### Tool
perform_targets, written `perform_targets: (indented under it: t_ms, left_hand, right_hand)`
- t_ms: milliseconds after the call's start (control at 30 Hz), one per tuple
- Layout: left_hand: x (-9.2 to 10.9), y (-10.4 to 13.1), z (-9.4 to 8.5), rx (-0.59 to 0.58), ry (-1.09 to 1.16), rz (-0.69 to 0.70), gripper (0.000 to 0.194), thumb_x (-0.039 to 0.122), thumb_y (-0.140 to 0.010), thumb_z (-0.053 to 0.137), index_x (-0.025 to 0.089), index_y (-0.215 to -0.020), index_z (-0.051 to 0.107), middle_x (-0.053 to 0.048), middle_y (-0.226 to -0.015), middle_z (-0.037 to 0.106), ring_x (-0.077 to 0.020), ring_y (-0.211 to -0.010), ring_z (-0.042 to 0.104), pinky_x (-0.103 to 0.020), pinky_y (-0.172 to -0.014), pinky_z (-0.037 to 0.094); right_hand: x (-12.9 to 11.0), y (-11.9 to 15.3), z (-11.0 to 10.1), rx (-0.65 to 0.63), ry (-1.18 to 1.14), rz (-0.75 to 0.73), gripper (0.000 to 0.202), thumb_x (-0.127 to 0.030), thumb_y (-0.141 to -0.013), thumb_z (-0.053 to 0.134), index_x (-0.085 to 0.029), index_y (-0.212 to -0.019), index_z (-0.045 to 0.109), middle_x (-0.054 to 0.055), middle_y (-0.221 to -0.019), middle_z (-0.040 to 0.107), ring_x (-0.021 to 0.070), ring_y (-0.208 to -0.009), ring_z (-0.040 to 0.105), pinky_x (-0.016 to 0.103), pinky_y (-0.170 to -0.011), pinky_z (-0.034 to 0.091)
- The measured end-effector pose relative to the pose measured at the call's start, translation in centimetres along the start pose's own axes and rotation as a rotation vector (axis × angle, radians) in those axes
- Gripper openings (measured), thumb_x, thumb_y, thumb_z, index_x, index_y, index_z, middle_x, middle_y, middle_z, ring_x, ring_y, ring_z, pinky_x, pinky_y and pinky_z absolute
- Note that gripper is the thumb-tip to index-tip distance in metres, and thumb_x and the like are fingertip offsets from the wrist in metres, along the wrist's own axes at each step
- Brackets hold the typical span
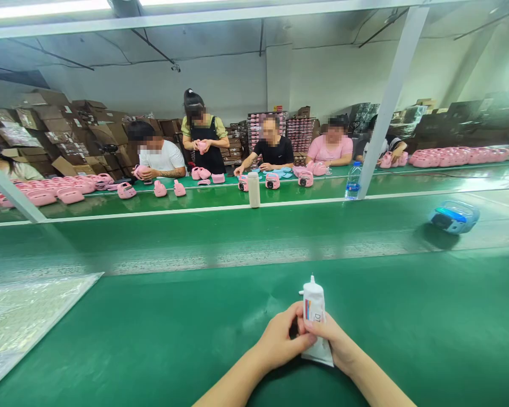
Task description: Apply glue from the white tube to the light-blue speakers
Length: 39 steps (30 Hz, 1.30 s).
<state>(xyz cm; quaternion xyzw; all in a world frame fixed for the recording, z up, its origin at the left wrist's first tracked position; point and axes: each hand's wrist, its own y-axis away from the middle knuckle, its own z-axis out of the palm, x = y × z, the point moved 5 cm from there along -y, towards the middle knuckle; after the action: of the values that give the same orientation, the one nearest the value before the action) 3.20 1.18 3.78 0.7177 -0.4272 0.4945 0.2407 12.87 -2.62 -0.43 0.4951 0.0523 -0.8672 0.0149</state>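
A white squeeze tube with a narrow pointed nozzle stands nearly upright above the green table. My right hand is closed around the tube, its thumb across the printed label. My left hand touches the tube from the left, with fingers curled and partly hidden behind it. A small white piece shows just left of the nozzle's base; what it belongs to is unclear.
A blue device is on the belt at the right. Plastic-wrapped sheet lies left. Beyond stand a beige bottle, a water bottle and a slanted post. Several people handle pink parts across the line.
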Motion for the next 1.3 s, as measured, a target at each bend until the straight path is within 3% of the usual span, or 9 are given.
perform_targets:
  t_ms: [1300]
  left_hand:
    - [-0.48,-0.03,0.12,0.004,-0.009,0.006,0.043,0.028,-0.077,0.059,0.019,-0.119,0.051,-0.004,-0.109,0.063,-0.0204,-0.095,0.057,-0.031,-0.085,0.043]
  right_hand:
    - [-0.06,-0.05,-0.07,-0.072,-0.013,-0.001,0.027,-0.036,-0.084,0.069,-0.012,-0.084,0.057,0.001,-0.076,0.053,0.0149,-0.070,0.052,0.027,-0.065,0.044]
